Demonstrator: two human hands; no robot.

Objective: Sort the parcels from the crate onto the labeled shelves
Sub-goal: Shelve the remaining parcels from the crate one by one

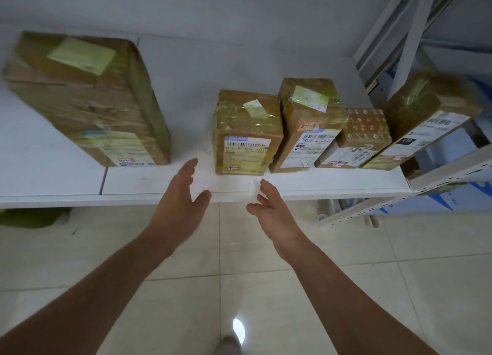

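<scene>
Several taped brown parcels stand on a white shelf [53, 189]. A big parcel [85, 98] lies at the left. In the middle stands a small parcel [247, 133] with a barcode label, and a taller parcel [306, 125] leans beside it on the right. A flat patterned parcel [359, 138] and a tilted parcel [426, 117] follow further right. My left hand [181, 202] and my right hand [271, 210] hover at the shelf's front edge just before the small parcel, fingers relaxed, holding nothing.
A grey metal shelf frame [399, 34] rises at the right, with a perforated rail [426, 192] low beside it. Beige floor tiles [372, 274] lie below. Something green [32, 216] sits under the shelf at the left. My foot [226, 346] shows at the bottom.
</scene>
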